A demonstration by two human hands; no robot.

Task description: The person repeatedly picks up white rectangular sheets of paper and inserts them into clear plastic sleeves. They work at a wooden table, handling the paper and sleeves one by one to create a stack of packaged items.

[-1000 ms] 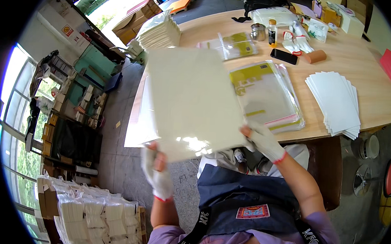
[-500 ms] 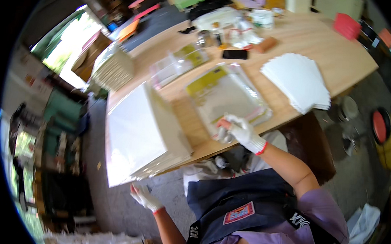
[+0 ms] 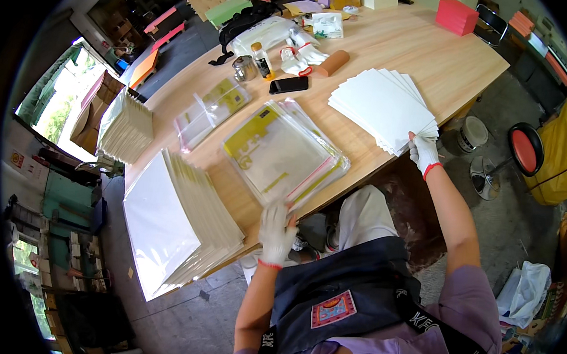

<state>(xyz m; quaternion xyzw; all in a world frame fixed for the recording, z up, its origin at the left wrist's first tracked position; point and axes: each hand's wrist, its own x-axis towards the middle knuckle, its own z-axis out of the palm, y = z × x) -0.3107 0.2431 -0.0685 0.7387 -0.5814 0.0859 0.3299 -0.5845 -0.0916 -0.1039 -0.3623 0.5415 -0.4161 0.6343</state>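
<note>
Here at the near edge of the wooden table (image 3: 402, 48), toward its right end, lies the fanned stack of plain white rectangular sheets (image 3: 385, 108), and the right hand (image 3: 422, 153), in a white knitted glove with a red cuff and bare fingertips, is right on its near corner, thumb over the sheet and fingers bent in close; whether it has hold of one, several or none, I cannot tell. Over to the left hand (image 3: 277, 235), gloved the same way: half open, fingers reaching forward and slightly blurred, right at the near corner of the clear plastic bags with yellow-green print (image 3: 284, 157); again, I cannot tell if it pinches any. Those bags lie in a loose pile mid-way along the near edge. Next along, filling the near left corner, a thick leaning stack of shiny cream-white packs (image 3: 164, 215). Behind the bags, a tied bundle of printed clear bags (image 3: 211, 112); beyond that, by the left edge, a tall cream stack (image 3: 125, 127). Farther in, a black phone (image 3: 289, 85) lies just beside an orange-brown cylinder (image 3: 333, 63), with spare white gloves (image 3: 297, 58), an orange-capped bottle (image 3: 262, 62) and a shiny metal pot (image 3: 243, 69) grouped close behind.
</note>
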